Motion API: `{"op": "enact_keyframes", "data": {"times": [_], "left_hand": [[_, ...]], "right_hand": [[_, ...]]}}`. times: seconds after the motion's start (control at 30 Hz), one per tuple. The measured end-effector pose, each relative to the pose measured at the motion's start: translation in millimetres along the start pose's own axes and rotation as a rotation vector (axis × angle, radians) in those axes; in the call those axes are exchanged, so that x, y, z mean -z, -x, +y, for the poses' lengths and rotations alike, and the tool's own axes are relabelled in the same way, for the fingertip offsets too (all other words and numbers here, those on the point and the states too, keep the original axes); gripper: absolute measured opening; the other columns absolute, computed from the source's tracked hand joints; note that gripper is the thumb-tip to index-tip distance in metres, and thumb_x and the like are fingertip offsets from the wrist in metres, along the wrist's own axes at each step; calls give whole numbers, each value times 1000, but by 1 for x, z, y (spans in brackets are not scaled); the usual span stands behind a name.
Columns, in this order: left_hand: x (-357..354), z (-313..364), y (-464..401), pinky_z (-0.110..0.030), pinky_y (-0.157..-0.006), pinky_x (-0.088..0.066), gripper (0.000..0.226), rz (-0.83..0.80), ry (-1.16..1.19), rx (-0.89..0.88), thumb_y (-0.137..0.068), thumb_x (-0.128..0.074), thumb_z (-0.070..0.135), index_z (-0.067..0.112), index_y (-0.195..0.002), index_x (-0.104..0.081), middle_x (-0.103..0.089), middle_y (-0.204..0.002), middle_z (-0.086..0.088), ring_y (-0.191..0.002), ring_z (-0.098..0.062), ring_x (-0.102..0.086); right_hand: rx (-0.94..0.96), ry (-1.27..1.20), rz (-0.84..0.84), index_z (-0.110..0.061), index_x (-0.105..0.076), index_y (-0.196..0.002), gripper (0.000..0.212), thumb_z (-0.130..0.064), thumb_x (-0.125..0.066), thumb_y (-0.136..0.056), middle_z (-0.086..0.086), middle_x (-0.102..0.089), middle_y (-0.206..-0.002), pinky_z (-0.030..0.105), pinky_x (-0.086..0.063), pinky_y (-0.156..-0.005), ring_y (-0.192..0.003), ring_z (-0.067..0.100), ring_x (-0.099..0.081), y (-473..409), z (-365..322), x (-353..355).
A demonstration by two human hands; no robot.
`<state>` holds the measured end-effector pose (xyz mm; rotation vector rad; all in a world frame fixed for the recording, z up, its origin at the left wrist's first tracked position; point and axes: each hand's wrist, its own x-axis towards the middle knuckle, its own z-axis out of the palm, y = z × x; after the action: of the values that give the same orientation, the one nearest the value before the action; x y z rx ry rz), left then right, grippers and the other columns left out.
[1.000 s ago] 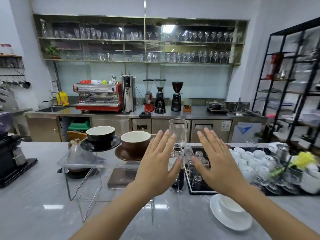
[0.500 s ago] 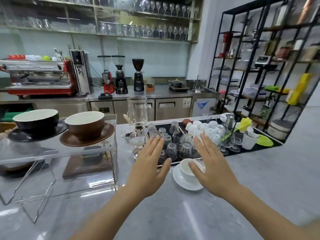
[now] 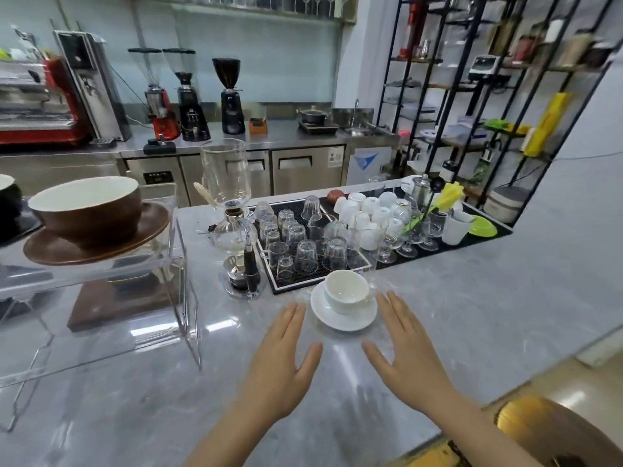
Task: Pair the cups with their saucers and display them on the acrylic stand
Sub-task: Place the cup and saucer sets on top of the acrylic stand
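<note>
Right now neither of your hands holds anything: your left hand and your right hand are stretched out flat, fingers straight and palms down, low in the centre of the frame above the grey marble counter. Between and just beyond their fingertips sits the white cup, upright on its white saucer, and neither hand touches either piece. Just beyond the saucer, in the middle of the frame, lies a black mat crowded with upturned clear glasses, and further right on it a cluster of small white cups. To the left of the mat stands a glass siphon brewer. At the left of the frame the acrylic stand already carries a brown cup set on a brown saucer on its top shelf; at the far left edge a dark cup is only partly in view. Three grinders line the steel back counter in the upper left.
</note>
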<state>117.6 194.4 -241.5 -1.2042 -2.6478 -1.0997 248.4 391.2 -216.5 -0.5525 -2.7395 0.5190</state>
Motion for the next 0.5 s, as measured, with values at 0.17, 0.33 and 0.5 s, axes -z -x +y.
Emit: {"op": "enact_keyframes", "data": {"times": [0.17,0.33,0.5], "left_hand": [[-20,-6,-7,-13,-118,3,72,-26,32,41,-102,-44,53,25,-163,-16,-7,-163,21,-146,8,4],[-43,-7,-29,-18,-119,-2,73,-44,31,91,-101,-45,53,26,-163,-16,-11,-168,15,-146,8,2],[-63,-10,-51,-15,-118,7,74,-33,-40,114,-99,-43,56,20,-161,-24,-23,-168,5,-149,1,-8]], "right_hand": [[-77,-71,-40,-26,-1,-160,82,-44,-52,-98,-14,9,-166,31,-5,-126,-153,4,7,-5,17,-9],[-121,-138,-72,-23,-4,-160,82,-43,-53,-98,-10,3,-167,29,-4,-126,-154,6,4,-29,46,-17],[-143,-175,-100,-18,-10,-160,82,-43,-55,-97,-4,-4,-168,31,-7,-126,-155,9,-1,-55,73,-27]]}}
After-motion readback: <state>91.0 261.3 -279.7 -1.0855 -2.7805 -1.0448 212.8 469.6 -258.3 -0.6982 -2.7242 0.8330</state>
